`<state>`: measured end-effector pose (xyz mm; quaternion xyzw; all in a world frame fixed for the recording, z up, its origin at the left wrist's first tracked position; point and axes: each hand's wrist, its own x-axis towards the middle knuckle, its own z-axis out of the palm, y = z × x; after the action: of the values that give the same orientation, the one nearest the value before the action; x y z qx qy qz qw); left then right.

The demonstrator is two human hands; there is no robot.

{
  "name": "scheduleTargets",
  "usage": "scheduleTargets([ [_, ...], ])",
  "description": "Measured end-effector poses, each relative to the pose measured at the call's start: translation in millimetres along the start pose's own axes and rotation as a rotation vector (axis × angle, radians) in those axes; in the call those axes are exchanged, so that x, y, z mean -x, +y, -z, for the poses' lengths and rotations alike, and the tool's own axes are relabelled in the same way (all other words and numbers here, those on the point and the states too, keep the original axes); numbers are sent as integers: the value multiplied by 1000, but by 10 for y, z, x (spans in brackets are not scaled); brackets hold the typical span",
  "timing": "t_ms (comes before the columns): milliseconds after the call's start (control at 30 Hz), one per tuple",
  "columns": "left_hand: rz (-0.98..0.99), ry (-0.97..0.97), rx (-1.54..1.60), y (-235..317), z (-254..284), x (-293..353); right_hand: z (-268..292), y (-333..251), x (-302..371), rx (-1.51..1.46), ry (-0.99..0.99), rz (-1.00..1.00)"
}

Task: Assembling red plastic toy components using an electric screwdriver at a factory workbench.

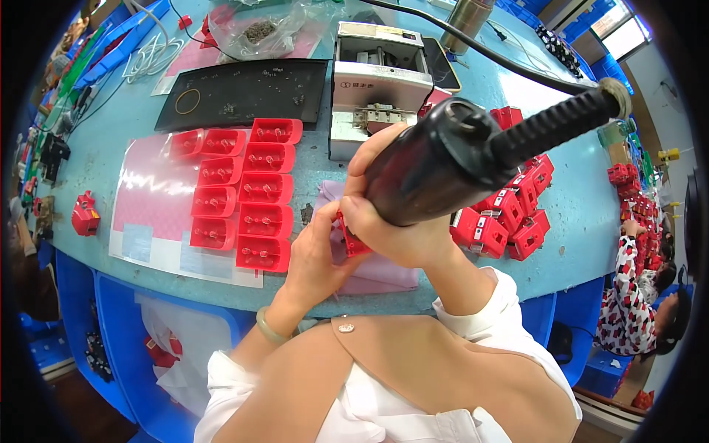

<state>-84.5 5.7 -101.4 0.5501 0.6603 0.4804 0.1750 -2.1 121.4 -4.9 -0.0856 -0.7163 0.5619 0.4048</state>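
My right hand is wrapped around a black electric screwdriver, its thick cord end tilted up to the right. The driver's tip is hidden behind the hand. Between the fingers of my left hand is a small red plastic part, close against the right hand. Under both hands a folded lilac cloth lies on the table. Open red plastic shells stand in two columns left of my hands, small clear posts inside them. Right of my hands is a heap of assembled red toy-like pieces.
A white screw-feeder-like machine stands beyond my hands, next to a black mat with a rubber band. One red piece sits far left. Blue bins hang below the table's front edge. Another person sits at the far right.
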Motion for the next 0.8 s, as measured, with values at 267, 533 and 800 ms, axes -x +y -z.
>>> scheduleTargets([
  [267, -82, 63, 33, -160, -77, -42, 3, 113, -52, -26, -197, -27],
  [533, -84, 62, 113, -146, -98, 41, -25, 19, -6, -108, -310, -111],
  [800, 55, 5, 54, 222, 815, 391, 359, -1074, -21, -100, 116, 171],
])
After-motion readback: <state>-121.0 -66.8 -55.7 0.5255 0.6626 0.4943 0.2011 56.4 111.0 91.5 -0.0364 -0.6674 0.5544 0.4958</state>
